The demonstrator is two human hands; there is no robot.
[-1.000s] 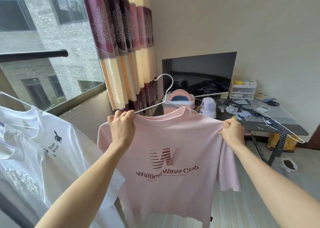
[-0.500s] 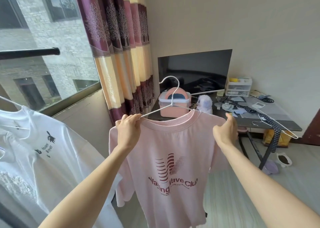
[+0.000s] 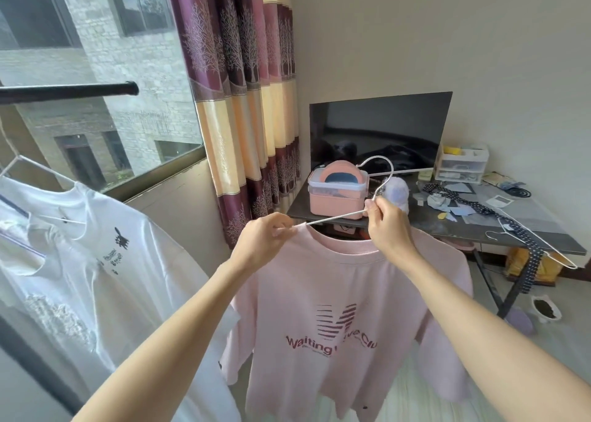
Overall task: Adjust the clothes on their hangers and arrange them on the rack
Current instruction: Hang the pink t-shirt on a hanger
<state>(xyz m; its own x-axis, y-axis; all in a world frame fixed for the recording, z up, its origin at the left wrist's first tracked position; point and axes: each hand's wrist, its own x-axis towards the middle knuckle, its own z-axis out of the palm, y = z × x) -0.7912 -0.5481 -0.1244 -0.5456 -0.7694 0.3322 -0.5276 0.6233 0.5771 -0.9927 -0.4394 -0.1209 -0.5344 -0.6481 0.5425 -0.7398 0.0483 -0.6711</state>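
A pink T-shirt [image 3: 345, 296] with dark red lettering hangs in front of me on a white wire hanger [image 3: 377, 178]. My left hand [image 3: 265, 239] pinches the shirt's left shoulder where the hanger wire enters the collar. My right hand [image 3: 385, 226] grips the hanger just below its hook, above the collar. The black rack bar [image 3: 70, 90] runs across the upper left. White T-shirts [image 3: 96, 261] hang on hangers at the left below it.
A dark desk [image 3: 479, 229] stands at the back right with a monitor [image 3: 377, 130], a pink box [image 3: 339, 191], small drawers [image 3: 460, 165] and a dotted strap on another wire hanger [image 3: 537, 245]. A striped curtain [image 3: 243, 101] hangs beside the window.
My right hand has left the shirt's right shoulder and taken hold of the hanger below its hook. The shirt's right shoulder has dropped, and the hanger hook has shifted right.
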